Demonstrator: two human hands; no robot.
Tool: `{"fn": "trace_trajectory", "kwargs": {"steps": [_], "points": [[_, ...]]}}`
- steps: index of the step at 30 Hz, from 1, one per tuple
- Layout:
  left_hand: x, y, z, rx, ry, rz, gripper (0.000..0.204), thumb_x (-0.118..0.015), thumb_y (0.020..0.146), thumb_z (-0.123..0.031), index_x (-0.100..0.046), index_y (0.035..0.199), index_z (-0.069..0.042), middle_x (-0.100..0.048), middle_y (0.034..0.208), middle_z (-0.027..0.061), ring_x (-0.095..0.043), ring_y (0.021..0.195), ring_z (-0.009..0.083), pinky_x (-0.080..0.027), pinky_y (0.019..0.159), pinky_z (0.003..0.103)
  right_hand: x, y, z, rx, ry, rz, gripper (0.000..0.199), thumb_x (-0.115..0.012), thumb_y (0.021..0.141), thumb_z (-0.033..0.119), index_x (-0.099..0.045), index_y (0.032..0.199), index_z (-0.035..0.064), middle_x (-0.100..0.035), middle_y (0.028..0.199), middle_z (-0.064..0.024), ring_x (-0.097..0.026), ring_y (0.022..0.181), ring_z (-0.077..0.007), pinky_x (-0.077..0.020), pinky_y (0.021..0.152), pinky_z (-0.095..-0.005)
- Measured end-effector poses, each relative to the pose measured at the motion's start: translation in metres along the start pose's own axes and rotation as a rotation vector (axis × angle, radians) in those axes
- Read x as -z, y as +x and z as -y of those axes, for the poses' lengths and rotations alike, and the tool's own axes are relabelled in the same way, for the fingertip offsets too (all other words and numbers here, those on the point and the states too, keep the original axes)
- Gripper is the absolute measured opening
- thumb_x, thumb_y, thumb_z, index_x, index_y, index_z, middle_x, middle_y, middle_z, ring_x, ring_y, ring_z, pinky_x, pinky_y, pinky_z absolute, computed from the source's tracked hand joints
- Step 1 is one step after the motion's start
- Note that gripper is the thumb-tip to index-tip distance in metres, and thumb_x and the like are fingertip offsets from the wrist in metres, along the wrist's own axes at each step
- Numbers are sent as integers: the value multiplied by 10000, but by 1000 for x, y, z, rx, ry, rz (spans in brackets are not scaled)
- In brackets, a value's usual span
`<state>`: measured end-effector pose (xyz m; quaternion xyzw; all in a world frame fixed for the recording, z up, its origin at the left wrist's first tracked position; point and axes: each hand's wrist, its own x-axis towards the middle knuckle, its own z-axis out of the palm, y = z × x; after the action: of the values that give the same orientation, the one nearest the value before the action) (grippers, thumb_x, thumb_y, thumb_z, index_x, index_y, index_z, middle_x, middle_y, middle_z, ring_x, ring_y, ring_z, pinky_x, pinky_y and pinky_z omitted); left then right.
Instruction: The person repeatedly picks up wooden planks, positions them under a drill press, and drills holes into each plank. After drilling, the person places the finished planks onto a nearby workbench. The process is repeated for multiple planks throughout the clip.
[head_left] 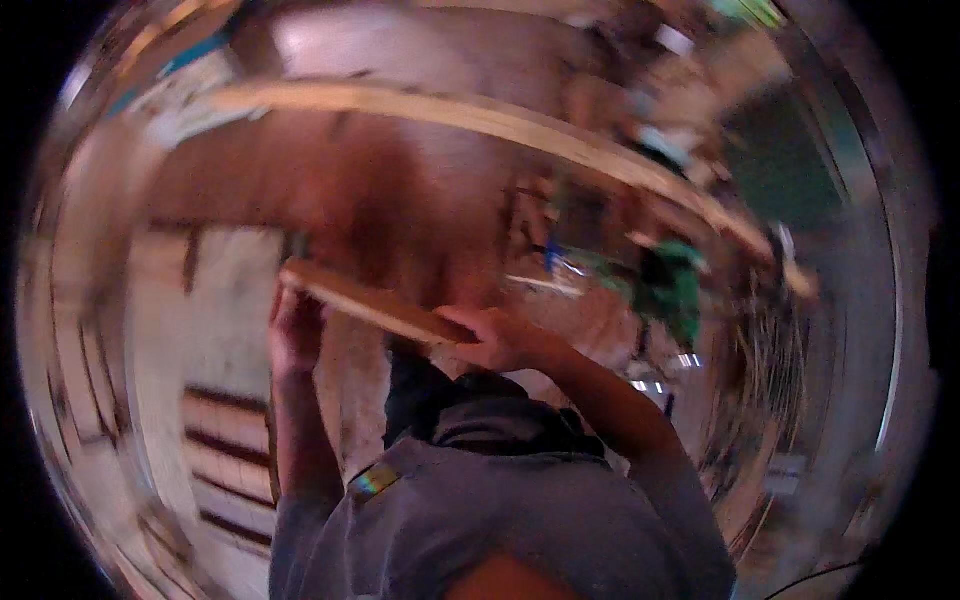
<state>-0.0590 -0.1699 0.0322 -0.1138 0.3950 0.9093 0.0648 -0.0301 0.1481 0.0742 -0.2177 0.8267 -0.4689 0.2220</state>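
Note:
A short, flat piece of wood [375, 306] is held out in front of my body, slanting down from left to right. My left hand [297, 325] grips its left end, with the fingers curled at the tip. At the other end, my right hand [495, 337] is closed round the wood. Motion blur hides the finer details of both hands and the wood's surface.
A long pale wooden beam [450, 112] runs across beyond my hands. To the right stands a blurred green object [675, 290], with a blue item [551, 255] nearby. A slatted wooden piece [228, 440] lies at the left.

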Motion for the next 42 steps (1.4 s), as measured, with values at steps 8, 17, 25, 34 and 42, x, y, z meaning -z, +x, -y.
{"fn": "trace_trajectory", "kwargs": {"steps": [8, 17, 25, 34, 42], "points": [[-121, 31, 64, 73, 180, 232, 373, -566, 913, -233, -512, 1230, -44, -602, 1151, 83, -585, 1050, 227, -515, 803, 325, 88, -159, -41, -411, 64, -85, 417, -655, 839, 285, -585, 1132, -5, -633, 987, -150, -619, 892, -249, -480, 806, -362], [-191, 156, 122, -30, 337, 299, 305, -534, 929, -209, -543, 1165, -16, -621, 1091, 95, -587, 1001, 223, -515, 815, 340, 102, -327, -51, -356, 613, -1163, 248, -533, 925, 81, -539, 1148, -29, -654, 942, -113, -621, 791, -152, -516, 688, -282], [-227, 249, 226, -92, 520, 257, 271, -559, 911, -155, -547, 1140, -10, -615, 1043, 100, -599, 963, 260, -530, 848, 394, 88, -338, -56, -574, 689, -1281, 234, -494, 940, 86, -540, 1137, -31, -660, 919, -110, -611, 733, -143, -502, 650, -270], [-286, 235, 275, 319, 294, 75, 338, -624, 880, -217, -531, 1134, -14, -602, 1024, 152, -611, 914, 286, -551, 784, 386, 87, -334, -72, -527, 739, -1312, 218, -505, 933, 78, -556, 1119, -24, -658, 917, -107, -610, 744, -147, -504, 671, -286], [-341, 221, 320, 458, 604, 315, 434, -626, 862, -302, -500, 1179, -33, -589, 1043, 176, -618, 868, 279, -540, 739, 347, 116, -355, -87, -532, 702, -1354, 199, -494, 938, 82, -559, 1097, -18, -649, 885, -107, -615, 754, -169, -504, 666, -301]]}}
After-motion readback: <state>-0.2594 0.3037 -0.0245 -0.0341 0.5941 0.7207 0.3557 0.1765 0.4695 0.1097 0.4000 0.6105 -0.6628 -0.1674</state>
